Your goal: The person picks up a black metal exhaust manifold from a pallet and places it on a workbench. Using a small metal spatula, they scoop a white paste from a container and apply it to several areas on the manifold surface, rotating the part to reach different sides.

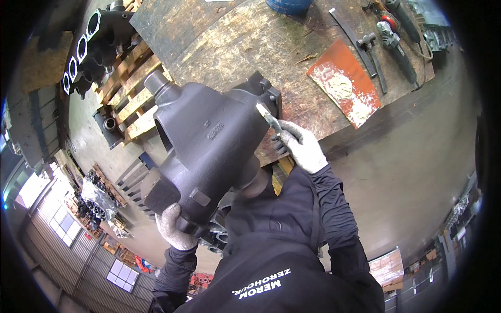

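1. The work in hand looks like marking or dressing a heavy dark metal casting (209, 141), a bulky housing with a round neck at its upper left and a square flange at its lower left. It leans tilted against the near edge of the worn wooden desk (250, 41).
2. The left hand (175, 229), in a grey glove, is closed around the casting's lower end and seems to steady it.
3. The right hand (302, 146), also gloved, is clamped on a slim pale stick (269, 117), perhaps a marker or chalk; its tip sits at the casting's upper right edge, touching or nearly so.
4. By my judgement the step is mid-way: tool at the surface, the part braced.
5. The next move calls for a firm left-hand brace, since the casting rests on an edge and could roll, and for a light, controlled stroke.
6. Farther back on the desk lie an orange sheet (344, 83), a hammer (373, 55) and an angle grinder (396, 47), well apart from both hands.
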A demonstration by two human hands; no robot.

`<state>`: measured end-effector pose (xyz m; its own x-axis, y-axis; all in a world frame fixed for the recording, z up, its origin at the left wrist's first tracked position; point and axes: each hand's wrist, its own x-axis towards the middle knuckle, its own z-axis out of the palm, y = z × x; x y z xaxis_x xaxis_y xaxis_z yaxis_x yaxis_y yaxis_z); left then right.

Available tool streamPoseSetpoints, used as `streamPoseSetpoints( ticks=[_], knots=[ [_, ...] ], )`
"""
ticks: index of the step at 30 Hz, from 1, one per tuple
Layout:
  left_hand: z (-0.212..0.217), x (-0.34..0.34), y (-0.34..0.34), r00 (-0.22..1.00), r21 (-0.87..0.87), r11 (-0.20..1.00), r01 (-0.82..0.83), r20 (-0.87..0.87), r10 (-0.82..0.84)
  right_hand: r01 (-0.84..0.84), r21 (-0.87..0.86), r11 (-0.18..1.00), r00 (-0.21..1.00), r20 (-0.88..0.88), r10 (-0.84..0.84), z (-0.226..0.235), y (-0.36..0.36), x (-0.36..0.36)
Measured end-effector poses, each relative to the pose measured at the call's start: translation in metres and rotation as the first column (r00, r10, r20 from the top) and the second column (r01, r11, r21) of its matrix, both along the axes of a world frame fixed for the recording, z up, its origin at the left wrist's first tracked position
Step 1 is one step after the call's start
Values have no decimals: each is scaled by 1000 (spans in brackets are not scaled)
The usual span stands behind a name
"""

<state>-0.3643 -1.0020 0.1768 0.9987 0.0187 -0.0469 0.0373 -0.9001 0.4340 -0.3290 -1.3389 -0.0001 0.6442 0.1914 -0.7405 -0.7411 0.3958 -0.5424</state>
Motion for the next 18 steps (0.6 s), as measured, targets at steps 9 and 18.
streamPoseSetpoints(
  ticks=[9,18],
  knots=[
    [2,-3,-2,992,-106,987,-124,-49,119,-62,-777,627,862,275,426,12,41,-10],
    [2,-1,2,975,-202,957,-211,-110,192,-24,-766,643,899,265,349,18,46,-13]
  ],
)
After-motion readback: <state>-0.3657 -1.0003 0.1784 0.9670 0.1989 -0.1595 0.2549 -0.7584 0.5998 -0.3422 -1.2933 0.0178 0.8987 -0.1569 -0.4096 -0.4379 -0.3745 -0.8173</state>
